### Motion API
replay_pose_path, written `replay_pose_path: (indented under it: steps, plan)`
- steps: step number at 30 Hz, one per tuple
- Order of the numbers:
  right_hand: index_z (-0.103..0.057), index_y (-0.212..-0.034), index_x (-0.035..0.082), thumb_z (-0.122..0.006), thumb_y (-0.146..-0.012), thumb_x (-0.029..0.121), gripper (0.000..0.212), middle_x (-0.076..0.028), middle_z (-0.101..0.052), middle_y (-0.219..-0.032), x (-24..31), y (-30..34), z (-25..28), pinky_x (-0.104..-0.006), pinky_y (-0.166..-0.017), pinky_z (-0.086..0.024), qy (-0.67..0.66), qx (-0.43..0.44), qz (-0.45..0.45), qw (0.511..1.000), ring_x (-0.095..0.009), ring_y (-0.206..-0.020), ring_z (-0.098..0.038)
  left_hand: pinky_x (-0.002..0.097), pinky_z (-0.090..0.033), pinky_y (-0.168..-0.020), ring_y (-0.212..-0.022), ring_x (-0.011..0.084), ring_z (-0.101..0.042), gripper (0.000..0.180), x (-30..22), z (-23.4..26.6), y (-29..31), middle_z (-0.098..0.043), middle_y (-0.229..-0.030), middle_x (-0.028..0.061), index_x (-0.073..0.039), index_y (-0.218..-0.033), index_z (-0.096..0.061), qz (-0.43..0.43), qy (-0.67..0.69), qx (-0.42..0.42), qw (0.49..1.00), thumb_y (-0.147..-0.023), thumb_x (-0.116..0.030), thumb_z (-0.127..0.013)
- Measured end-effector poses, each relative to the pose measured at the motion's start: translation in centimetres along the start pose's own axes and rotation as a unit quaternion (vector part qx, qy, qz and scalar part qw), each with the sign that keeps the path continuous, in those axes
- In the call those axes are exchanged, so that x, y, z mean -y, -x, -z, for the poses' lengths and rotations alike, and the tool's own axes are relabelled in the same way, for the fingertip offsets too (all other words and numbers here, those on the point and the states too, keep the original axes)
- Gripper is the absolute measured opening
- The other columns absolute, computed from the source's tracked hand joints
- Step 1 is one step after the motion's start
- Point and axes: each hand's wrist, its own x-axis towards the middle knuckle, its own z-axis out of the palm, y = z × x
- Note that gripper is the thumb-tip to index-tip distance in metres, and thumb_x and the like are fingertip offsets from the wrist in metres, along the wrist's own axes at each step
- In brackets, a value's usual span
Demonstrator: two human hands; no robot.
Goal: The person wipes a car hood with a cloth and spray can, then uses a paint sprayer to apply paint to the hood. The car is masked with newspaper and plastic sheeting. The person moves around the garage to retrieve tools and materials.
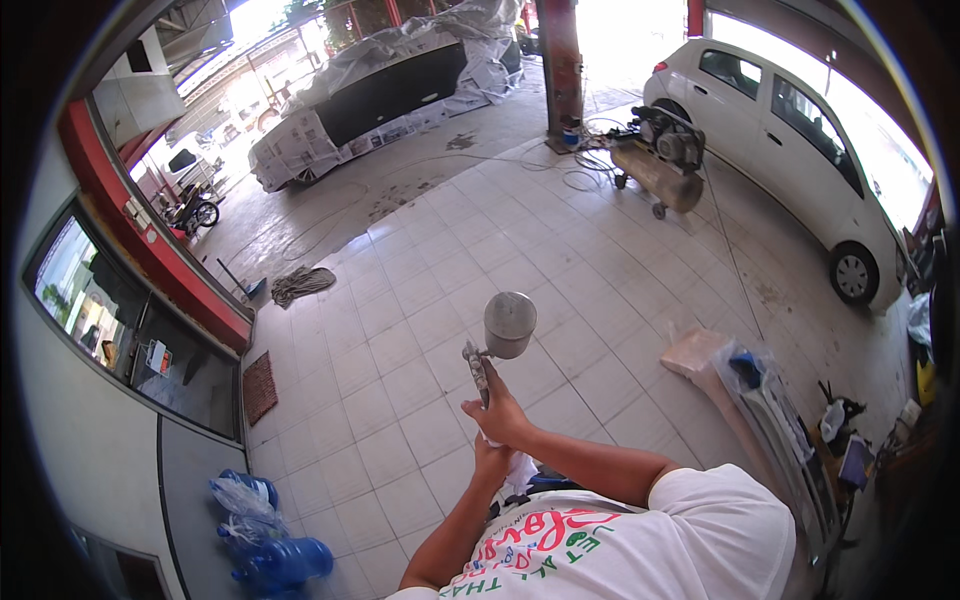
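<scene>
My right hand (503, 412) is closed round the handle of a metal spray gun (477, 372), held out in front of my body. A round, dull grey paint cup (510, 322) sits on the gun's upper right side. Just below, my left hand (490, 456) is close against the right hand or the base of the grip. White cloth-like material (519, 469) shows beside the left hand and seems bunched in it. The left fingers are mostly hidden.
Car bumpers (790, 440) lie at the right. Behind stand an air compressor (660, 165) with hoses and a white car (770, 130). A vehicle masked in paper (300, 140) is at the back left. Blue water jugs (290, 562), a brown mat (260, 388) and a rag mop (303, 286) lie left.
</scene>
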Motion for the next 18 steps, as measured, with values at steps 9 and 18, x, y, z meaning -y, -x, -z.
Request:
replay_pose_path:
  steps: [9,18]
  plan:
    - [-0.019,-0.166,0.015,-0.062,-0.096,0.016,0.083,-0.028,-0.049,-0.150,2.5,-37.0,-10.4,-0.0500,-0.110,-0.043,0.002,-0.034,0.087,0.996,-0.049,-0.133,-0.051,0.0341,-0.054,-0.087,-0.107,0.0176,-0.065,0.055,-6.4,15.1,-34.5,-0.065,-0.123,0.0087,-0.003,-0.137,-0.055,-0.076,-0.027,-0.083,0.993,-0.090,-0.021,-0.077]
    - [-0.056,-0.129,0.005,-0.050,-0.094,0.009,0.036,-0.027,-0.064,-0.122,6.3,-75.0,-13.6,-0.0528,-0.098,-0.047,-0.063,-0.156,0.092,0.981,-0.048,-0.117,-0.059,0.0417,-0.052,-0.101,-0.120,0.0243,-0.061,0.072,-16.3,24.2,-71.2,-0.061,-0.134,0.0101,-0.006,-0.143,-0.053,0.031,-0.124,-0.007,0.992,-0.086,-0.037,-0.083]
